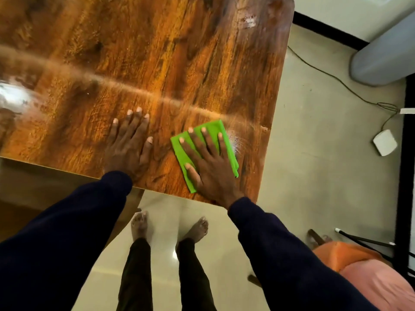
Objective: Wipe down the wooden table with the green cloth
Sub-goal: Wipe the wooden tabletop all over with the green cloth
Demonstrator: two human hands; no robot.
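Both hands flat on glossy brown wood-grain table (157, 63). Left hand (129, 144): fingers straight, holding nothing, bracing on bare wood near front edge. Right hand (208, 162): fingers spread, pressing folded bright green cloth (212, 126) by front right corner. I see whitish smear (237, 142) just beside cloth and pale patch (249, 21) at far corner. My read: wiping underway, most of surface left.

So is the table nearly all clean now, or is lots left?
Not nearly. The right hand presses the green cloth flat near the close corner of the table; only a wet-looking smear beside it looks wiped. The left hand rests on the wood. A whitish mark at the far corner needs wiping, likely most of the top.
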